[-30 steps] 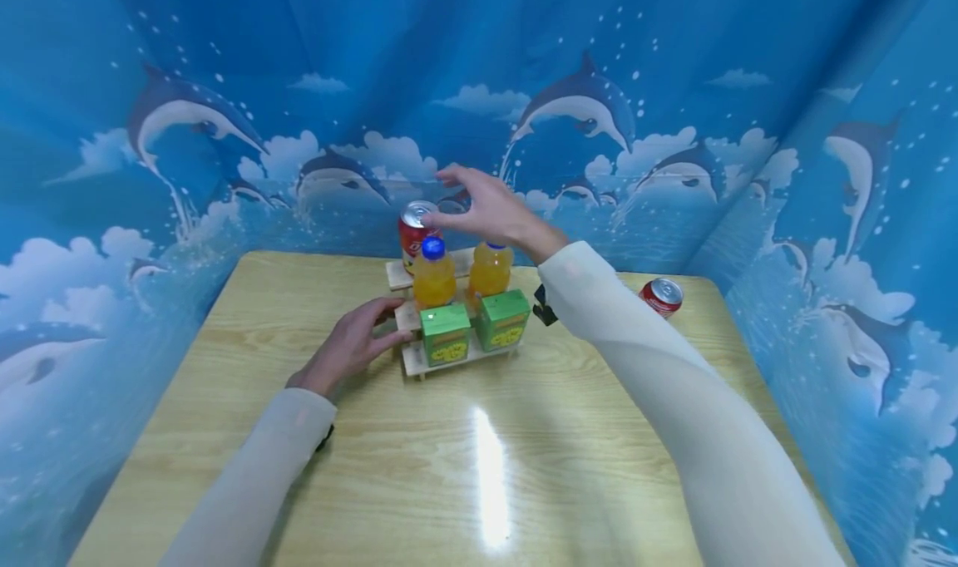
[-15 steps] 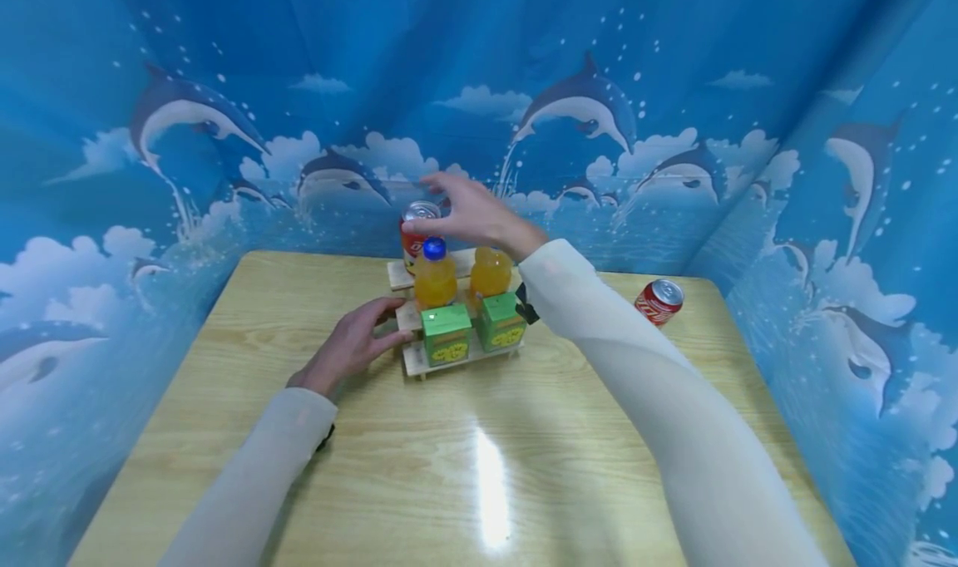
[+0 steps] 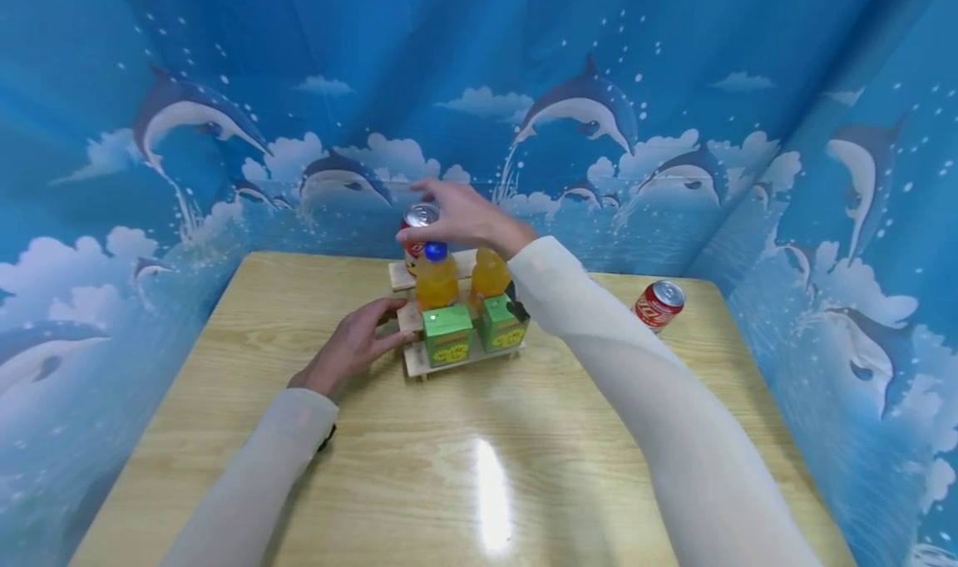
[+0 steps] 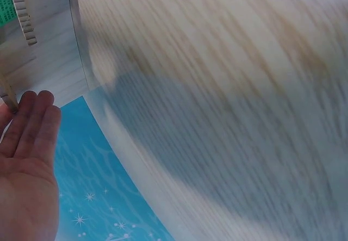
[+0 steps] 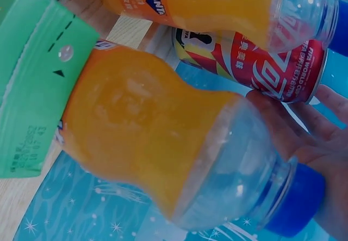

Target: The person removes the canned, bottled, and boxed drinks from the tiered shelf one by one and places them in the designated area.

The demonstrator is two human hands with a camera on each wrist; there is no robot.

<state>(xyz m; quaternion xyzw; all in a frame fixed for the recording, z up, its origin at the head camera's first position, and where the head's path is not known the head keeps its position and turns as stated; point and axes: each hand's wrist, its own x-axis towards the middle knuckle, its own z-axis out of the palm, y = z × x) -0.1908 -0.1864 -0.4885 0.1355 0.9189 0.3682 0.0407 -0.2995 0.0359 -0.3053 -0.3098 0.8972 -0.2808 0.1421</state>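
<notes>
Standing on a wood-grain table [image 3: 389,467], before dolphin-print curtains [image 3: 479,35], a tiered rack [image 3: 415,361] bears a red can [image 5: 261,69] far left. The right hand [image 3: 460,214] spreads loosely about it — a fingertip touching; the left hand [image 3: 353,342], fingers nearly straight, touches the rack's left side.

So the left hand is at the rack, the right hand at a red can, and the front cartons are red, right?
Not quite: the head view shows green front cartons, not red. The left hand is at the rack, the right hand at a red can.
</notes>
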